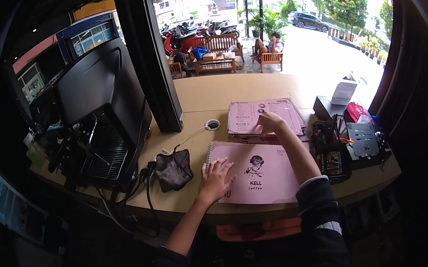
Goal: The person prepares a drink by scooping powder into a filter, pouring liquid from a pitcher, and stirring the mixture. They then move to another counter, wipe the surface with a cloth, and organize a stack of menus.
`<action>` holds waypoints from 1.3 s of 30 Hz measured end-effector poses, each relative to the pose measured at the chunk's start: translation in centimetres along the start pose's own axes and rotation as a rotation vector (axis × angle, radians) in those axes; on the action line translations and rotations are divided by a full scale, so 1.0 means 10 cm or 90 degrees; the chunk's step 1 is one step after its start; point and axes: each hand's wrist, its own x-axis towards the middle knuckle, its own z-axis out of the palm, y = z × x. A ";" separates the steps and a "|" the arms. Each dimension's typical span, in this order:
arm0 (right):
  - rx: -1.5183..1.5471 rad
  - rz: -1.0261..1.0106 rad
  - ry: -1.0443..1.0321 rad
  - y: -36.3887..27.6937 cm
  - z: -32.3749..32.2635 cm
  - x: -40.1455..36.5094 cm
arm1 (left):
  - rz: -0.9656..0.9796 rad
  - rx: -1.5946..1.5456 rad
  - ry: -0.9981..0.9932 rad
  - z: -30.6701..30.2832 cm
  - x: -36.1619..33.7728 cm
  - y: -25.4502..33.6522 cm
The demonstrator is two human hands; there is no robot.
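Left hand (215, 177) flat, fingers spread, gripping nothing, on near pink spiral-bound menu (256, 174); right hand (269, 122) loosely curled, empty, touches menu (264, 116) behind it.

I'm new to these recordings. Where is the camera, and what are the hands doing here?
There is no machine: one camera sits on a person's head, looking down at their own bare hands over a tan counter. The left hand lies flat and open on the near pink menu, spiral-bound and closed. The right hand reaches to the far pink menu, fingers curled on its page; whether it pinches anything I cannot tell. Left of the menus sit a black pouch and a black screen; to the right, a desk organiser.
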 end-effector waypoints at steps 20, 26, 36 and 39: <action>-0.204 0.032 0.353 -0.50 -1.02 -0.42 | 0.018 -0.058 0.017 -0.04 -0.03 -0.03; -0.144 -0.011 0.428 -1.08 -1.14 -0.86 | -0.051 -0.609 0.234 -0.12 0.31 0.18; -0.174 -0.228 0.555 -1.70 -1.05 -1.42 | -0.119 -1.025 0.121 -0.78 0.43 0.59; -0.161 -0.189 0.549 -1.63 -1.23 -1.51 | -0.029 -0.963 0.172 -0.97 0.43 0.65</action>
